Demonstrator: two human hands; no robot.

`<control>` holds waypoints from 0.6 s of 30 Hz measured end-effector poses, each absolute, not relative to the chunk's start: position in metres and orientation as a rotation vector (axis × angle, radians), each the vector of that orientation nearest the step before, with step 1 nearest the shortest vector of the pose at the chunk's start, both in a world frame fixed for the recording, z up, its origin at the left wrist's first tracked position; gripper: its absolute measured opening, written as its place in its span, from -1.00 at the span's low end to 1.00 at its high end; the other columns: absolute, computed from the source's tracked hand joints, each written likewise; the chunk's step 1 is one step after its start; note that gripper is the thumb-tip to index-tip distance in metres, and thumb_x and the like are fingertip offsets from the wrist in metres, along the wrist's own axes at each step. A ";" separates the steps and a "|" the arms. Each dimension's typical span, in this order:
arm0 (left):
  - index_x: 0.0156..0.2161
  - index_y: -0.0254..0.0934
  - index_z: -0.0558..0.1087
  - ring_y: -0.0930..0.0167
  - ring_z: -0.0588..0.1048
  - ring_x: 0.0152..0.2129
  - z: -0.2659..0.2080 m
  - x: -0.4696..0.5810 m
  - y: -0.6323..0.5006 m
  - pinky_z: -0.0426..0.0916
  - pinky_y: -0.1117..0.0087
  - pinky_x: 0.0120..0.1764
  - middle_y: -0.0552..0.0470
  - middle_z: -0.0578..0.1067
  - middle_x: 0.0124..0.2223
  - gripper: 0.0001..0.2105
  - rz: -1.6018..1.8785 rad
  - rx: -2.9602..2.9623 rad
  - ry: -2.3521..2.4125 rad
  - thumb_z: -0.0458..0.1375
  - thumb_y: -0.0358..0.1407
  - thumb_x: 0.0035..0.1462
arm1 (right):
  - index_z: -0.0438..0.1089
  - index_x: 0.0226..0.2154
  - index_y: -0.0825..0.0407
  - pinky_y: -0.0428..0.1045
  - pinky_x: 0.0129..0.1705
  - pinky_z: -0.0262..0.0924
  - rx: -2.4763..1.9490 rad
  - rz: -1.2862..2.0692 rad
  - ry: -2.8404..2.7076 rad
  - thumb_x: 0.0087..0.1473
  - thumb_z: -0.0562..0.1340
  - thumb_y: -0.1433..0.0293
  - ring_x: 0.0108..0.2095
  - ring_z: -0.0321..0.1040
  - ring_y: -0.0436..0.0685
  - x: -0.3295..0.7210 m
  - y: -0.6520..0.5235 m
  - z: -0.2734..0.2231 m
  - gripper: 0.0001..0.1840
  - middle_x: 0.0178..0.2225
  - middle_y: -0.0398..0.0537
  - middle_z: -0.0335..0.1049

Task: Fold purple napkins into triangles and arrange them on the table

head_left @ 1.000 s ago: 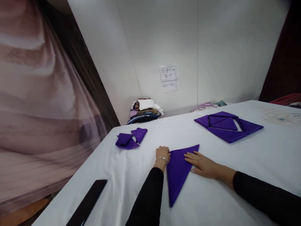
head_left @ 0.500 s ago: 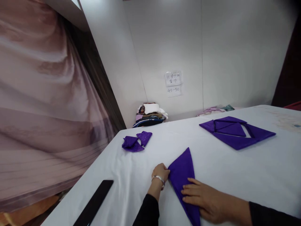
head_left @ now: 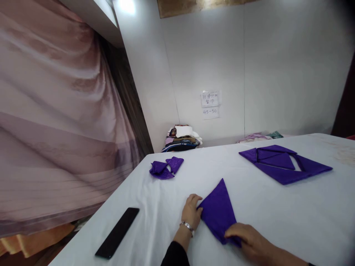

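A purple cloth napkin (head_left: 217,210), folded to a pointed shape, lies on the white-covered table in front of me, its tip facing away. My left hand (head_left: 192,211), with a silver bracelet at the wrist, is at the napkin's left corner, which sits between thumb and fingers. At the near end, my right hand (head_left: 245,236) is closed on the lower edge, which is turned under or over there; its fingertips are partly hidden. Farther right lies another purple napkin (head_left: 283,175) folded into a flat, long diamond. A small crumpled purple cloth piece (head_left: 162,170) rests at the left back.
A black flat slab (head_left: 118,232) lies on the left of the white tablecloth (head_left: 155,225). Behind the table are a stack of folded clothes (head_left: 181,138) and more fabric (head_left: 255,137). Paper notes (head_left: 210,104) hang on the wall. A pinkish curtain (head_left: 55,129) hangs at left.
My right hand has gone from lying flat on the napkin to gripping its near end, and that end now looks shorter. The left hand stays at the corner. The view has tilted up slightly.
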State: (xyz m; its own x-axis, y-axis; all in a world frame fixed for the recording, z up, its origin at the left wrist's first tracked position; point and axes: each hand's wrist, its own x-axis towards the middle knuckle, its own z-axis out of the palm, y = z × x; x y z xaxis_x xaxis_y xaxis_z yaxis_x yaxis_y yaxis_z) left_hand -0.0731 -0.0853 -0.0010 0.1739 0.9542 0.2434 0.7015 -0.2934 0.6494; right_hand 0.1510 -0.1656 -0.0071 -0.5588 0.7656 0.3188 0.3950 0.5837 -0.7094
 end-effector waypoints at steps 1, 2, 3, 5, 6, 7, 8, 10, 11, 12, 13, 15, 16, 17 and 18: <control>-0.29 -0.15 0.44 0.40 0.35 -0.15 -0.002 -0.074 -0.086 0.24 0.37 -0.07 0.07 0.39 -0.10 -0.68 0.897 2.094 1.526 0.08 -0.56 -0.17 | 0.43 -0.22 -0.05 -0.01 -0.18 0.20 -0.946 0.850 -2.136 0.06 0.06 0.32 -0.26 0.37 0.10 0.152 -0.165 -0.005 -0.71 -0.28 -0.05 0.48; -0.37 -0.16 0.46 0.39 0.35 -0.16 -0.003 -0.074 -0.086 0.24 0.34 -0.06 0.07 0.41 -0.15 -0.72 0.891 2.115 1.503 0.07 -0.57 -0.17 | 0.44 -0.24 -0.04 -0.02 -0.20 0.20 -0.971 0.922 -2.079 0.06 0.07 0.30 -0.28 0.37 0.10 0.153 -0.165 -0.003 -0.72 -0.30 -0.05 0.48; -0.43 -0.17 0.46 0.39 0.36 -0.18 -0.004 -0.074 -0.087 0.24 0.31 -0.07 0.08 0.42 -0.19 -0.74 0.874 2.131 1.490 0.06 -0.58 -0.17 | 0.45 -0.27 -0.02 -0.02 -0.22 0.21 -0.996 0.985 -2.027 0.05 0.09 0.26 -0.30 0.37 0.11 0.154 -0.164 -0.002 -0.73 -0.32 -0.06 0.48; -0.48 -0.16 0.47 0.38 0.37 -0.20 -0.005 -0.074 -0.089 0.25 0.26 -0.08 0.09 0.44 -0.23 -0.75 0.840 2.154 1.475 0.06 -0.57 -0.16 | 0.46 -0.31 0.00 -0.01 -0.24 0.20 -1.051 1.070 -1.927 0.00 0.15 0.21 -0.33 0.36 0.13 0.156 -0.161 0.000 -0.72 -0.36 -0.06 0.47; -0.46 -0.15 0.47 0.38 0.37 -0.20 -0.006 -0.075 -0.091 0.25 0.24 -0.08 0.09 0.45 -0.24 -0.74 0.833 2.165 1.463 0.06 -0.57 -0.15 | 0.46 -0.32 0.01 0.00 -0.25 0.20 -1.082 1.105 -1.873 -0.03 0.17 0.20 -0.33 0.36 0.14 0.157 -0.160 0.000 -0.72 -0.37 -0.06 0.47; -0.44 -0.14 0.48 0.37 0.37 -0.19 -0.007 -0.076 -0.092 0.24 0.23 -0.07 0.09 0.46 -0.22 -0.74 0.833 2.173 1.448 0.06 -0.56 -0.14 | 0.46 -0.33 0.01 0.00 -0.26 0.20 -1.114 1.145 -1.814 -0.06 0.19 0.19 -0.34 0.35 0.14 0.159 -0.157 0.000 -0.71 -0.39 -0.07 0.46; -0.42 -0.14 0.49 0.37 0.37 -0.17 -0.008 -0.077 -0.094 0.23 0.22 -0.05 0.09 0.46 -0.20 -0.73 0.836 2.178 1.431 0.06 -0.56 -0.14 | 0.46 -0.34 0.01 0.01 -0.26 0.20 -1.141 1.191 -1.753 -0.09 0.21 0.18 -0.36 0.35 0.13 0.161 -0.154 -0.001 -0.71 -0.41 -0.08 0.46; -0.38 -0.13 0.49 0.38 0.37 -0.13 -0.010 -0.079 -0.098 0.22 0.22 -0.02 0.08 0.46 -0.15 -0.71 0.837 2.181 1.403 0.05 -0.56 -0.13 | 0.45 -0.35 0.03 0.03 -0.25 0.20 -1.159 1.300 -1.644 -0.14 0.25 0.16 -0.37 0.34 0.13 0.165 -0.148 0.000 -0.68 -0.42 -0.09 0.45; -0.37 -0.12 0.50 0.38 0.37 -0.12 -0.010 -0.080 -0.099 0.22 0.22 0.00 0.08 0.46 -0.13 -0.70 0.833 2.178 1.395 0.05 -0.56 -0.13 | 0.45 -0.36 0.04 0.04 -0.24 0.20 -1.147 1.355 -1.602 -0.16 0.27 0.16 -0.37 0.34 0.13 0.167 -0.145 0.002 -0.67 -0.42 -0.09 0.45; -0.35 -0.12 0.50 0.38 0.37 -0.11 -0.010 -0.080 -0.101 0.21 0.22 0.01 0.08 0.45 -0.11 -0.69 0.828 2.174 1.392 0.05 -0.55 -0.12 | 0.46 -0.37 0.05 0.05 -0.21 0.19 -1.126 1.406 -1.564 -0.18 0.28 0.15 -0.36 0.34 0.13 0.168 -0.142 0.004 -0.66 -0.41 -0.08 0.45; -0.34 -0.11 0.51 0.38 0.37 -0.10 -0.009 -0.081 -0.102 0.21 0.22 0.02 0.07 0.45 -0.10 -0.71 0.822 2.170 1.391 0.05 -0.53 -0.10 | 0.45 -0.38 0.06 0.06 -0.19 0.18 -1.106 1.451 -1.527 -0.18 0.29 0.15 -0.34 0.35 0.13 0.170 -0.139 0.008 -0.65 -0.41 -0.07 0.45; -0.32 -0.11 0.52 0.36 0.36 -0.08 -0.005 -0.082 -0.105 0.19 0.22 0.05 0.06 0.45 -0.08 -0.78 0.806 2.167 1.378 0.08 -0.43 -0.03 | 0.45 -0.37 0.07 0.07 -0.14 0.17 -1.086 1.524 -1.451 -0.19 0.30 0.15 -0.29 0.36 0.15 0.172 -0.134 0.016 -0.64 -0.38 -0.06 0.46; -0.31 -0.11 0.52 0.35 0.35 -0.06 -0.004 -0.083 -0.107 0.18 0.22 0.06 0.05 0.44 -0.06 -0.82 0.795 2.167 1.368 0.08 -0.36 0.01 | 0.44 -0.35 0.07 0.08 -0.13 0.17 -1.092 1.550 -1.417 -0.19 0.30 0.15 -0.27 0.36 0.16 0.173 -0.131 0.019 -0.63 -0.36 -0.06 0.46; -0.29 -0.11 0.52 0.33 0.34 -0.04 -0.003 -0.084 -0.108 0.17 0.21 0.07 0.04 0.44 -0.04 -0.83 0.782 2.167 1.358 0.09 -0.27 0.03 | 0.43 -0.33 0.07 0.08 -0.13 0.18 -1.108 1.566 -1.386 -0.19 0.31 0.15 -0.26 0.36 0.16 0.173 -0.128 0.023 -0.62 -0.35 -0.06 0.46; -0.27 -0.12 0.52 0.31 0.32 -0.01 -0.002 -0.084 -0.109 0.16 0.20 0.08 0.02 0.43 -0.03 -0.80 0.769 2.167 1.352 0.10 -0.19 0.04 | 0.41 -0.31 0.06 0.08 -0.14 0.19 -1.127 1.574 -1.359 -0.18 0.30 0.16 -0.24 0.36 0.17 0.173 -0.125 0.025 -0.61 -0.33 -0.06 0.46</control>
